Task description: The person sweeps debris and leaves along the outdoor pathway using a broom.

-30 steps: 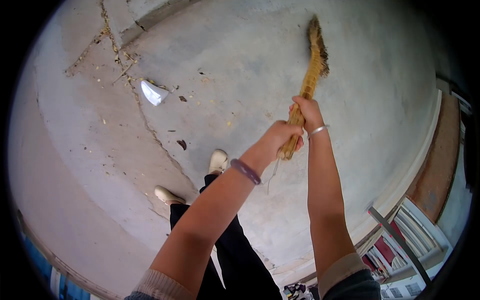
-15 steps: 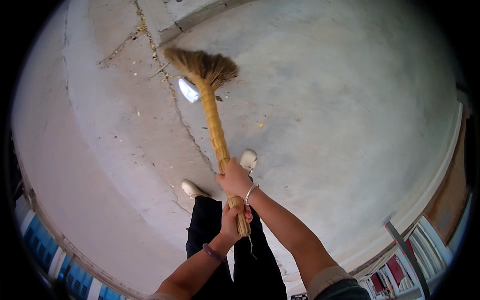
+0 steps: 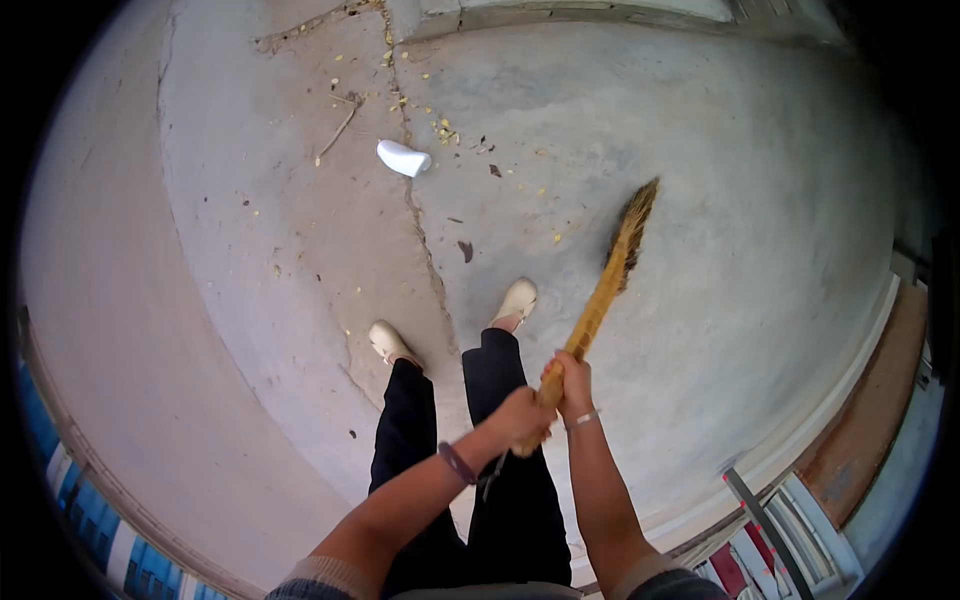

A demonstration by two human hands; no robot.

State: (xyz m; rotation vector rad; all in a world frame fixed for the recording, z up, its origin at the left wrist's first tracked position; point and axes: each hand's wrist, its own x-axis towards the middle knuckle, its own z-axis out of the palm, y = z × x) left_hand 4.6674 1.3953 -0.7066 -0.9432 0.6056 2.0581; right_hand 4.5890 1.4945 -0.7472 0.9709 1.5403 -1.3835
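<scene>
Both my hands grip the wrapped handle of a straw broom (image 3: 595, 305), which slants up and to the right with its brown bristle end over the concrete. My left hand (image 3: 520, 418) is closed near the butt of the handle. Just above it, my right hand (image 3: 572, 385) is wrapped round the handle. To the left of the broom, a crumpled white object (image 3: 404, 158) lies on the floor crack; its kind I cannot make out. Small yellow leaves (image 3: 443, 128) and dark bits of debris (image 3: 466, 251) are scattered between it and my feet.
My light clogs (image 3: 518, 300) stand on the concrete floor (image 3: 740, 260). A thin twig (image 3: 338, 132) lies left of the crack. A raised concrete edge (image 3: 570, 14) runs along the far side. At the lower right is a grey metal bar (image 3: 768, 535) by a rack.
The broom has swung from the upper middle over to the right, away from the white object. That object now lies uncovered, turned differently, with leaves and debris spread around it.
</scene>
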